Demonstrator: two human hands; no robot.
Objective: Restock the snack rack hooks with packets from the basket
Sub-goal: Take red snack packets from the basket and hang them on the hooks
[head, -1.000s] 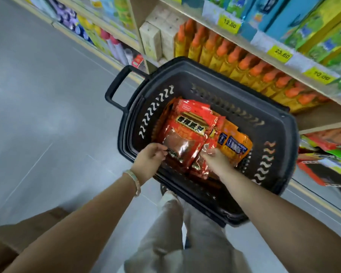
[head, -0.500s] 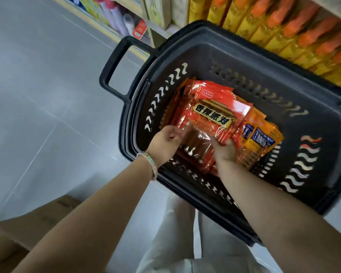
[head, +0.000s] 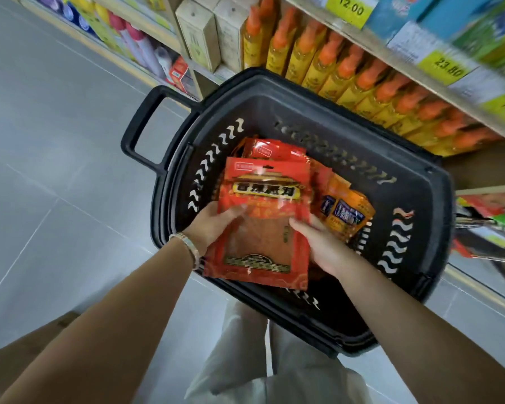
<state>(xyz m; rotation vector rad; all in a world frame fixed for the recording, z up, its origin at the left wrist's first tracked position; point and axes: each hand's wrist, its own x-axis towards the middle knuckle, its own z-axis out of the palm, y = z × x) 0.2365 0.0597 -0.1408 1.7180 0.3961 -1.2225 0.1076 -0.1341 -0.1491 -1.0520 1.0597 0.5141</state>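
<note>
- Head view, looking down: two bare forearms reach forward over a black plastic basket (head: 303, 112) that stands on a grey tiled floor (head: 56, 141).
- Both hands hold one flat red snack packet (head: 263, 225) upright between them, its printed front facing the camera and a clear window in its lower half.
- The left hand (head: 213, 225) grips the packet's left edge. Its thumb lies across the front just under the yellow label, and its fingers are curled out of sight behind the packet.
- The right hand (head: 321, 246) grips the packet's right edge at about mid-height, thumb on the front and fingers hidden behind.
- A pale beaded bracelet (head: 187, 247) sits on the left wrist.
- The held packet hangs over the near half of the basket, and its bottom edge overlaps the near rim in this view.
- More red packets (head: 274, 151) lie inside the basket behind the held one, and orange packets (head: 344, 214) lie just to their right.
- The basket's loop handle (head: 140, 129) sticks out at its left.
- Beyond the basket, a shelf carries a row of yellow bottles with orange caps (head: 347, 74), with yellow price tags (head: 350, 8) on the shelf edge above them.
- Light trousers (head: 274, 368) show at the bottom of the view.
</note>
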